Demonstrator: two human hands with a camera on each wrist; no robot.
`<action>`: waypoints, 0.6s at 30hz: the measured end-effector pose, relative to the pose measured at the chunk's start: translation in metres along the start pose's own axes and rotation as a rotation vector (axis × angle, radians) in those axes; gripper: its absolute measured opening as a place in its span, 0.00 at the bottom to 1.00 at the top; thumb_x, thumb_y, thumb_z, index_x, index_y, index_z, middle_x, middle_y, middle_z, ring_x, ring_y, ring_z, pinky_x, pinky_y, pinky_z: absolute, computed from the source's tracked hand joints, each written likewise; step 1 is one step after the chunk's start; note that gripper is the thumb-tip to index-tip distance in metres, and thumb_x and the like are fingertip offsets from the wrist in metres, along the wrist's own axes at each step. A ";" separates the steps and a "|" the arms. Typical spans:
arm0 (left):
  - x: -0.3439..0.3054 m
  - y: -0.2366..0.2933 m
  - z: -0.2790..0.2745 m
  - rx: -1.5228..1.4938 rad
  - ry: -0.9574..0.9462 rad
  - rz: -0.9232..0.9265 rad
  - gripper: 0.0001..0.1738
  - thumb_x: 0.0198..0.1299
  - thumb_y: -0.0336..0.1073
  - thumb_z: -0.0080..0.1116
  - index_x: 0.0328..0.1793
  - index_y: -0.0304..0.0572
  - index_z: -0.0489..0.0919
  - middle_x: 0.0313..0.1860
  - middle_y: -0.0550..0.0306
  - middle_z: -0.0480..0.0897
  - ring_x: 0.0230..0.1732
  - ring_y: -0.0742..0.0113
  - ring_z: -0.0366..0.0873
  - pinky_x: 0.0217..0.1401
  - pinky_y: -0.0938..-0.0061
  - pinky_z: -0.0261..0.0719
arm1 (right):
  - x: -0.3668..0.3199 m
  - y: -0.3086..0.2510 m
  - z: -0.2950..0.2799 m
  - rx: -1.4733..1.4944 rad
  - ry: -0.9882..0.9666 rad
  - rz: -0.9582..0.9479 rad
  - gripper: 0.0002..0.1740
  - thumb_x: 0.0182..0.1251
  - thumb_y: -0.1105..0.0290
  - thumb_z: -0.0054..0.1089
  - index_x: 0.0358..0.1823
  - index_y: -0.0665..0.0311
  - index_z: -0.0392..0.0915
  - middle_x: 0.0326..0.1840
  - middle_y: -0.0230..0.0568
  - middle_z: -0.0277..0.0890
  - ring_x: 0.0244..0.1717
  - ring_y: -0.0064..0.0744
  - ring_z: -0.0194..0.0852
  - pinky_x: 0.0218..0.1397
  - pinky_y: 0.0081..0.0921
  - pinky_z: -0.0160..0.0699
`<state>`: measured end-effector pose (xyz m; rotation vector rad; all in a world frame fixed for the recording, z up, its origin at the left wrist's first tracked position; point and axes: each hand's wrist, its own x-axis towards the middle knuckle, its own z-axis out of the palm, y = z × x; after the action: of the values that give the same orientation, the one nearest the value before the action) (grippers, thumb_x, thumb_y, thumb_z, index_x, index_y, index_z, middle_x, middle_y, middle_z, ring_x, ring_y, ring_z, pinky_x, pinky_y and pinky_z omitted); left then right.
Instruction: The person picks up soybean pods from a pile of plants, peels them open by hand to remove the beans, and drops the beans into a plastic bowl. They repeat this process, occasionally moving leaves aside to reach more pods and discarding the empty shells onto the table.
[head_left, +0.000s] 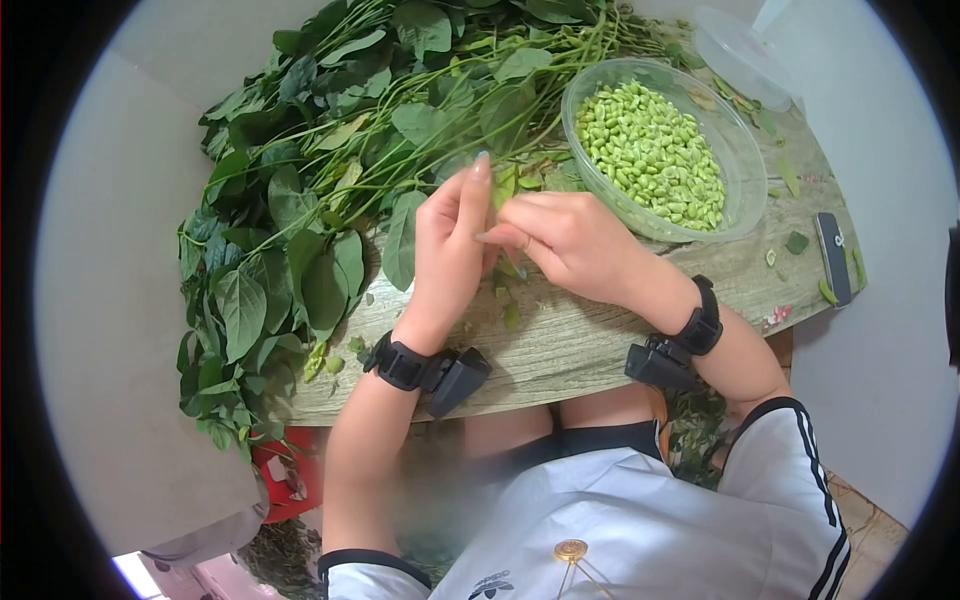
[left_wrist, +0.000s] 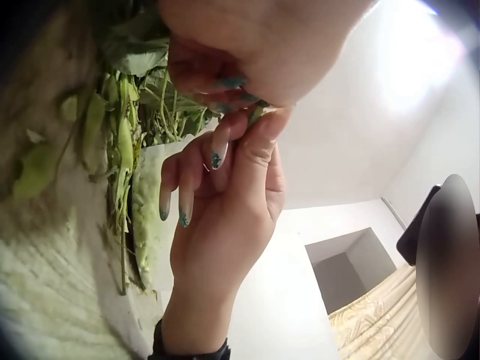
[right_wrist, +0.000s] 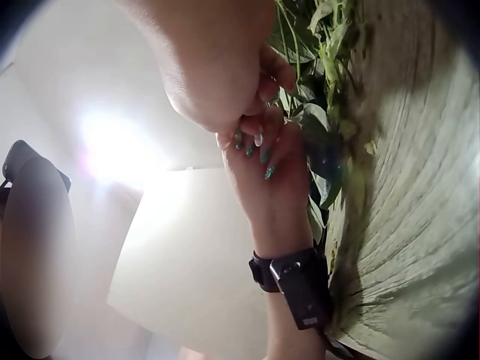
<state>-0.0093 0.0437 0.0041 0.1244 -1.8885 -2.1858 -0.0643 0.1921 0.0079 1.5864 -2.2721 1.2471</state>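
Observation:
Close together over the table, my left hand (head_left: pixel 450 225) and right hand (head_left: pixel 575 240) meet at a green soybean pod (head_left: pixel 506 186), mostly covered by fingers. In the left wrist view, the right thumb and finger pinch a small green bit of the pod (left_wrist: pixel 256 114), while the left fingers curl against it. Both hands have long, green-tipped nails. Just beyond the right hand stands a clear plastic bowl (head_left: pixel 745 205), holding many shelled green soybeans (head_left: pixel 650 150). A large heap of leafy soybean plants (head_left: pixel 300 200) lies past the left hand.
The wood-grain table (head_left: pixel 440 375) carries scattered pod scraps and leaf bits. A clear lid (head_left: pixel 745 60) lies behind the bowl. Near the right edge is a phone (head_left: pixel 833 258). White walls border both sides, and a red container (head_left: pixel 290 470) sits below the table at left.

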 end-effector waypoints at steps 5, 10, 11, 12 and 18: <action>-0.001 -0.002 0.000 0.009 -0.008 -0.010 0.19 0.75 0.47 0.47 0.32 0.45 0.75 0.15 0.75 0.64 0.13 0.88 0.56 0.14 0.86 0.48 | -0.001 0.007 -0.002 -0.016 -0.044 -0.083 0.04 0.60 0.73 0.59 0.35 0.66 0.76 0.28 0.45 0.73 0.33 0.48 0.75 0.34 0.38 0.72; 0.002 0.005 -0.011 -0.044 -0.152 -0.021 0.19 0.74 0.47 0.48 0.33 0.43 0.77 0.14 0.73 0.65 0.13 0.86 0.57 0.14 0.84 0.51 | 0.002 -0.003 -0.010 -0.026 0.044 -0.163 0.10 0.66 0.66 0.58 0.31 0.63 0.72 0.25 0.41 0.71 0.28 0.45 0.74 0.29 0.39 0.70; 0.002 0.010 -0.016 -0.089 -0.248 -0.052 0.19 0.74 0.46 0.49 0.33 0.41 0.77 0.13 0.71 0.65 0.12 0.84 0.58 0.14 0.84 0.53 | 0.003 -0.009 -0.016 -0.015 0.056 -0.169 0.09 0.66 0.67 0.59 0.31 0.63 0.73 0.24 0.41 0.71 0.27 0.44 0.74 0.28 0.37 0.70; 0.000 0.013 -0.019 -0.086 -0.248 -0.054 0.19 0.74 0.46 0.49 0.33 0.41 0.77 0.13 0.71 0.65 0.12 0.84 0.58 0.14 0.84 0.53 | 0.003 -0.011 -0.019 -0.012 0.058 -0.168 0.09 0.66 0.67 0.59 0.31 0.63 0.73 0.24 0.41 0.71 0.27 0.44 0.74 0.28 0.37 0.70; -0.005 0.019 -0.021 -0.084 -0.613 -0.091 0.19 0.74 0.46 0.49 0.38 0.37 0.79 0.17 0.66 0.71 0.14 0.81 0.64 0.16 0.83 0.57 | 0.004 -0.003 -0.022 0.178 0.079 -0.216 0.07 0.66 0.67 0.59 0.32 0.61 0.79 0.23 0.39 0.72 0.23 0.42 0.73 0.25 0.34 0.69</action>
<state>0.0022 0.0226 0.0194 -0.5463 -2.0997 -2.5644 -0.0714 0.2036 0.0254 1.7506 -1.9292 1.4571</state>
